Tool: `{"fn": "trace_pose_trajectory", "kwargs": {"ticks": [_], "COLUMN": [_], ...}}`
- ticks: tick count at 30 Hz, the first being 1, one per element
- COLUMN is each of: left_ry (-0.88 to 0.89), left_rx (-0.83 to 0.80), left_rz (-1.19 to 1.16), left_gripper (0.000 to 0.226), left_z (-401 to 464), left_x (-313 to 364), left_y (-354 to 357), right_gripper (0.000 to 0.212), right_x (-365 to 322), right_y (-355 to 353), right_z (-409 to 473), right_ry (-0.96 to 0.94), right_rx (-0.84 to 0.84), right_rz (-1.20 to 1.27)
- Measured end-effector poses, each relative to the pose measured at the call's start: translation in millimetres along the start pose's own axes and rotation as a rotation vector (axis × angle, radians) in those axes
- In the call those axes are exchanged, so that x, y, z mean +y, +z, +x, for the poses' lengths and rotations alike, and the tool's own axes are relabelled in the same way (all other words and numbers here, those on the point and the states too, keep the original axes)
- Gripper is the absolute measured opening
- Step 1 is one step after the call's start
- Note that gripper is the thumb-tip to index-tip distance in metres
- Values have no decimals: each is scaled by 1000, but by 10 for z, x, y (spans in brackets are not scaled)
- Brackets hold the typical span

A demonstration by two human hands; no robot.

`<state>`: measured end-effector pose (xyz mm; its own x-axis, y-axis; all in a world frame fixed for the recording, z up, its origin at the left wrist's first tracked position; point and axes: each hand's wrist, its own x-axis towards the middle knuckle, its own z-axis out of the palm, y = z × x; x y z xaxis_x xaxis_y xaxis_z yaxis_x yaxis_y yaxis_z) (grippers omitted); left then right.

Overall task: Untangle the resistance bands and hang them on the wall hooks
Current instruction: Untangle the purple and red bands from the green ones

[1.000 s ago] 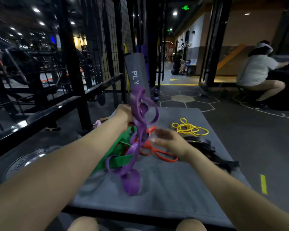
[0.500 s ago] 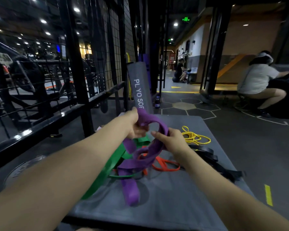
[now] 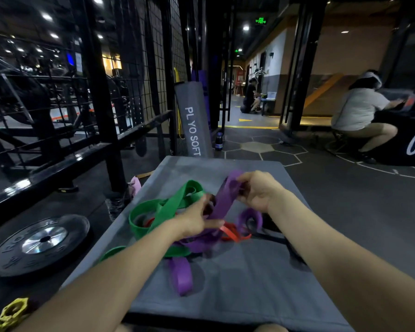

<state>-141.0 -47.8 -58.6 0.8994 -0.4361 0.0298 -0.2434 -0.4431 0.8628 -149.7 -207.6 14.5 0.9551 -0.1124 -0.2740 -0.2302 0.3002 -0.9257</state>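
Green band [image 3: 164,208] loops at the left of the grey mat [image 3: 237,295], woven through the purple band [image 3: 222,203] and a red band [image 3: 233,232] at the centre; the left hand [image 3: 195,220] pinches the purple strap low; the right hand [image 3: 258,190], farther off, grips its upper end; soft, light, stretchy rubber, probably grabby, best held by one flat strand and fed through.

A tangle of resistance bands [image 3: 177,212] lies on the middle of the mat [image 3: 237,295], with the left hand [image 3: 197,220] at its centre and the right hand [image 3: 258,190] at two o'clock of it. A weight plate [image 3: 37,243] lies on the floor at nine o'clock of the mat. A padded upright [image 3: 194,121] stands at twelve o'clock, a bottle [image 3: 219,141] just beside it on the right.
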Motion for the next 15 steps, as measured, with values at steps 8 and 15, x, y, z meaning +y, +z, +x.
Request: {"fn": "trace_pose_trajectory", "kwargs": {"ticks": [8, 15], "left_ry": [111, 123], "left_rx": [239, 369], "left_rz": [-153, -266], "left_gripper": [34, 41], "left_z": [153, 256], "left_x": [411, 766], "left_y": [-555, -799], "right_gripper": [21, 38], "right_x": [-15, 209], "right_y": [38, 304], "right_z": [47, 103], "right_ry": [-100, -310], "right_rx": [-166, -333], "right_rz": [-17, -340]}}
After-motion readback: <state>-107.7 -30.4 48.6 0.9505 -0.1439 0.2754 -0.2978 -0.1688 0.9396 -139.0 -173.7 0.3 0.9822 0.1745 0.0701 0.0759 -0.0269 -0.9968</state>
